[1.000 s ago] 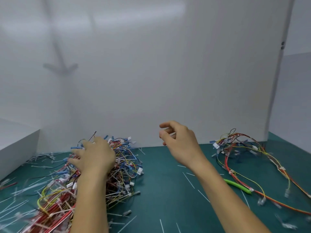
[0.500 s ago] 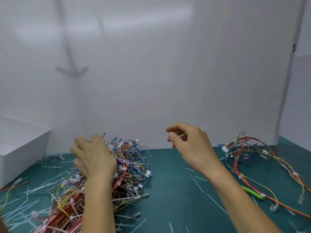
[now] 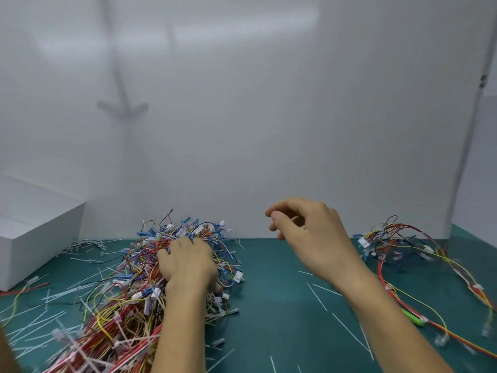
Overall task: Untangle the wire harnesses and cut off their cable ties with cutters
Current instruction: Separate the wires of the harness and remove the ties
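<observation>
Change: since half a second ago the left hand (image 3: 188,265) has been lowered into the pile of tangled wire harnesses (image 3: 139,286); the right hand (image 3: 314,238) is kept raised.
Left hand: its fingers are buried among the wires at the pile's far end; whether anything is gripped cannot be told.
Right hand: a white cable-tie offcut (image 3: 294,219) is pinched between thumb and forefinger, held in the air.
Loose harness (image 3: 403,243): laid on the green mat (image 3: 282,305), right of the right hand.
Cutters (image 3: 412,319): green handle seen just right of the right forearm, mostly hidden, held by neither hand.
Cut cable ties (image 3: 40,319): scattered left of the left hand.
White box (image 3: 35,238): far left of the left hand.
</observation>
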Demonstrator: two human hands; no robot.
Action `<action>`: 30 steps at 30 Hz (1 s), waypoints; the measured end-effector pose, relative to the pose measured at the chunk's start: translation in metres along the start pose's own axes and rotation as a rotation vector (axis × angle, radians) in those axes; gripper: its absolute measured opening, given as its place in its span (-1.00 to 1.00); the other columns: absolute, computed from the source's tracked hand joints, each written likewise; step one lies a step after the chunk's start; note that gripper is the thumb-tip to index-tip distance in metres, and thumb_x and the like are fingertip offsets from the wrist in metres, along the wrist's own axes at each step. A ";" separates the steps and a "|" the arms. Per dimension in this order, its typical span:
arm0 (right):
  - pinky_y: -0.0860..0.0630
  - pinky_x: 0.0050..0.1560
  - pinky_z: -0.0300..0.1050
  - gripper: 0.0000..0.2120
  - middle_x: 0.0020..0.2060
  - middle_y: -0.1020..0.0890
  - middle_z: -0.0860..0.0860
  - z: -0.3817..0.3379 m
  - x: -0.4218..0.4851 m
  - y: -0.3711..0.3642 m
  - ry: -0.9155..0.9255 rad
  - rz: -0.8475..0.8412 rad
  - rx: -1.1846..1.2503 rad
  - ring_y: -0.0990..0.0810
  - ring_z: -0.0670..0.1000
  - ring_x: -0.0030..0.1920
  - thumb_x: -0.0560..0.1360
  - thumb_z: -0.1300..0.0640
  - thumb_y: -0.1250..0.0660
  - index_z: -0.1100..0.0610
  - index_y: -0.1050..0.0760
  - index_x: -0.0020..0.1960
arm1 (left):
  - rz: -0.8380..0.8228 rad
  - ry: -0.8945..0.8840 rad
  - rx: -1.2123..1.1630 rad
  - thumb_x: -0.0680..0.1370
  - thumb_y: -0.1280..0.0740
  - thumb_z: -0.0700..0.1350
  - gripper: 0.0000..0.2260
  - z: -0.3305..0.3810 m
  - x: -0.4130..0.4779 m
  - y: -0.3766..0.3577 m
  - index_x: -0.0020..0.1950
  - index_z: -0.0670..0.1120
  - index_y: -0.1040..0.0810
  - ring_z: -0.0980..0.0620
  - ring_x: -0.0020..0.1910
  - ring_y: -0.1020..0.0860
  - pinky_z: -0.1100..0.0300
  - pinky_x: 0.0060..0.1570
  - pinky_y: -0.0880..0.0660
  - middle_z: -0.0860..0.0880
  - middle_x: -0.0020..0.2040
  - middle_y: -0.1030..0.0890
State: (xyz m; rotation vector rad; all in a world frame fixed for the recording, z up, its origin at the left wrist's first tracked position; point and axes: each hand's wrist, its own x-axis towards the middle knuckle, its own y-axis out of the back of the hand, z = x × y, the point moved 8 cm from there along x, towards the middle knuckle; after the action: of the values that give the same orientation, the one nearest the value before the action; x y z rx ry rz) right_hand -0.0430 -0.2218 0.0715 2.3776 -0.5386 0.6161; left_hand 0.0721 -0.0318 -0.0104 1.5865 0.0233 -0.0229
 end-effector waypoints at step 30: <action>-0.63 -0.34 -0.17 -0.76 -0.23 -0.74 -0.03 -0.017 0.000 0.096 0.079 0.306 0.430 -0.70 -0.01 -0.31 0.59 0.25 -0.32 -0.04 -0.64 -0.13 | -0.118 -0.892 -1.910 0.63 -0.19 -0.31 -0.71 0.120 -0.115 0.111 0.27 -0.11 -0.58 0.06 0.24 -0.59 0.20 0.25 -0.51 -0.08 0.24 -0.64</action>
State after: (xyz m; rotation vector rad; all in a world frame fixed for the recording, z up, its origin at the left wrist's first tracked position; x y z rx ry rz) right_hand -0.0975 -0.2800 0.1275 2.6732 -0.8100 1.0473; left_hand -0.0399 -0.1532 0.1025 -0.4232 -0.4326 -0.6042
